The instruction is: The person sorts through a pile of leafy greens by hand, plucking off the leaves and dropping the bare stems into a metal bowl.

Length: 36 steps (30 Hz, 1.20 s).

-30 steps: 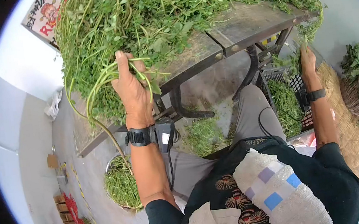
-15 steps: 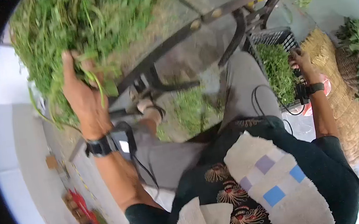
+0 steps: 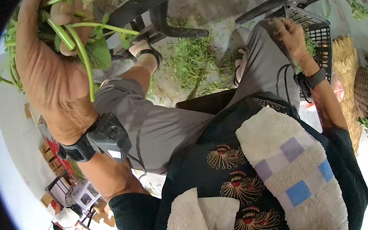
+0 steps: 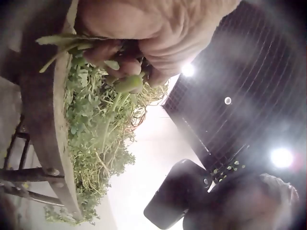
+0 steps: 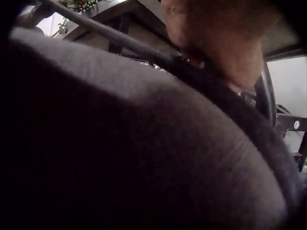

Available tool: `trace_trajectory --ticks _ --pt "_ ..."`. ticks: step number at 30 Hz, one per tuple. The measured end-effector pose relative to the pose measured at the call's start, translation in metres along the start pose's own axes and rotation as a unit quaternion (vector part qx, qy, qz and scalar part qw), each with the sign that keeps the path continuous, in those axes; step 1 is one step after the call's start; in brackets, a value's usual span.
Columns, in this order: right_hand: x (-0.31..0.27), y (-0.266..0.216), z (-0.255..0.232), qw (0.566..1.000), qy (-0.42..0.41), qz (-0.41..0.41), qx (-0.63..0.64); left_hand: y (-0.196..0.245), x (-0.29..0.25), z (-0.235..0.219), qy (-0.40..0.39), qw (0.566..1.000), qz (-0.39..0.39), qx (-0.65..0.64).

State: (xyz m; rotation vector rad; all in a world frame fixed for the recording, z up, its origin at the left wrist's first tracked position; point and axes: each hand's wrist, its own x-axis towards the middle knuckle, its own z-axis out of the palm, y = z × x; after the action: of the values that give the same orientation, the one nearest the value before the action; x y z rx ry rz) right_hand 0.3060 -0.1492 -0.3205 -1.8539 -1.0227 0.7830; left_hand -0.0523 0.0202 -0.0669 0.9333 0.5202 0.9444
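In the head view my left hand [image 3: 55,84] is at the upper left, its curled fingers gripping several leafy green stems [image 3: 83,58]. Cut ends stick out past the palm toward me. The left wrist view shows the same hand close up, with a stem end [image 4: 128,85] between its fingers and a heap of leafy greens [image 4: 96,129] on the table [image 4: 45,100] behind it. My right hand [image 3: 292,41] hangs over the right knee with loosely bent fingers, nothing visible in them. The right wrist view has this hand [image 5: 220,43] just above the trouser leg [image 5: 158,100].
A black plastic crate [image 3: 322,38] with greens inside stands right of the knee. Beyond it are a straw mat [image 3: 345,64] and a woven basket [image 3: 365,90] with leafy bunches. Loose greens [image 3: 193,52] litter the floor between the feet, below the table's dark edge [image 3: 144,3].
My right hand has come from beyond the crate back over the right knee. The left hand keeps the stems and now appears nearer. The head view has tilted down, leaving most of the heap out.
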Motion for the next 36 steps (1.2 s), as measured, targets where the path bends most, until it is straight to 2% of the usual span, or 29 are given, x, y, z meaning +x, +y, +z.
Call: trace_trajectory --ticks 1,2,4,5,7,9,12,16,17,18,19,20,21,22,23,24,25,27,29,30,32,33,34,35,36 --pt "0.002 0.005 0.007 0.998 -0.019 -0.047 -0.046 -0.005 -0.004 0.003 0.088 0.992 0.053 0.072" --pt "0.003 0.009 0.008 0.998 -0.023 -0.048 -0.045 -0.006 -0.006 0.004 0.093 0.992 0.055 0.073" --pt "-0.002 -0.007 0.010 0.998 -0.068 0.010 -0.013 -0.006 -0.010 0.002 0.125 0.985 0.050 0.111" --pt "-0.002 -0.012 0.010 0.997 -0.070 0.010 -0.014 -0.006 -0.009 -0.001 0.089 0.992 0.031 0.079" --pt "0.000 -0.020 0.009 0.993 -0.087 0.057 0.048 -0.006 -0.010 -0.003 0.084 0.995 0.028 0.048" --pt "0.000 -0.015 0.012 0.994 -0.080 0.056 0.055 -0.008 -0.014 -0.004 0.081 0.996 0.023 0.018" --pt "-0.002 -0.012 0.013 0.995 -0.072 0.043 0.047 -0.011 -0.016 -0.004 0.083 0.996 0.036 0.017" --pt "-0.012 -0.026 0.018 0.998 -0.051 -0.007 0.021 -0.012 -0.020 -0.011 0.104 0.988 0.048 0.107" --pt "-0.009 -0.009 0.012 0.998 -0.059 -0.022 -0.014 -0.012 -0.017 -0.019 0.032 0.995 -0.002 0.099" --pt "-0.013 -0.018 0.012 0.997 -0.057 -0.020 -0.037 -0.006 -0.020 -0.026 -0.036 0.993 -0.045 0.099" --pt "-0.017 -0.032 0.015 0.996 -0.057 -0.031 -0.055 -0.006 -0.027 -0.018 0.024 0.973 -0.002 0.230" --pt "-0.011 -0.023 0.016 0.992 -0.062 -0.055 -0.094 -0.011 -0.031 -0.005 0.092 0.929 0.045 0.355" --pt "-0.003 -0.005 0.017 0.986 -0.065 -0.077 -0.133 -0.011 -0.033 0.002 0.091 0.922 0.044 0.374" --pt "0.000 -0.001 0.019 0.990 -0.079 -0.056 -0.103 -0.011 -0.035 0.005 0.088 0.916 0.038 0.391" --pt "0.001 -0.002 0.020 0.992 -0.092 -0.028 -0.077 -0.015 -0.033 -0.001 0.087 0.913 0.020 0.398" --pt "0.003 -0.009 0.022 0.992 -0.095 -0.044 -0.076 -0.018 -0.027 -0.012 0.082 0.913 -0.005 0.399" --pt "0.003 -0.014 0.020 0.987 -0.103 -0.052 -0.112 -0.018 -0.026 -0.013 0.087 0.911 0.007 0.402" --pt "0.001 -0.014 0.018 0.981 -0.110 -0.070 -0.146 -0.016 -0.027 -0.016 0.069 0.879 0.006 0.472" --pt "0.009 0.007 0.015 0.968 -0.119 -0.034 -0.218 -0.019 -0.028 -0.023 0.076 0.865 0.049 0.493" --pt "0.006 0.002 0.013 0.967 -0.121 -0.044 -0.219 -0.021 -0.030 -0.026 0.078 0.852 0.083 0.510" --pt "-0.006 -0.013 0.008 0.984 -0.127 -0.042 -0.120 -0.021 -0.038 -0.030 0.120 0.834 0.123 0.524" --pt "-0.005 -0.010 0.007 0.985 -0.134 -0.015 -0.109 -0.020 -0.042 -0.033 0.125 0.831 0.134 0.525" --pt "-0.004 -0.006 0.007 0.983 -0.140 -0.026 -0.112 -0.017 -0.047 -0.036 0.131 0.827 0.146 0.527" --pt "-0.005 -0.002 0.006 0.987 -0.131 -0.030 -0.091 -0.013 -0.054 -0.040 0.149 0.796 0.160 0.565" --pt "-0.004 0.000 0.005 0.989 -0.127 -0.034 -0.070 -0.005 -0.061 -0.045 0.165 0.794 0.161 0.563"
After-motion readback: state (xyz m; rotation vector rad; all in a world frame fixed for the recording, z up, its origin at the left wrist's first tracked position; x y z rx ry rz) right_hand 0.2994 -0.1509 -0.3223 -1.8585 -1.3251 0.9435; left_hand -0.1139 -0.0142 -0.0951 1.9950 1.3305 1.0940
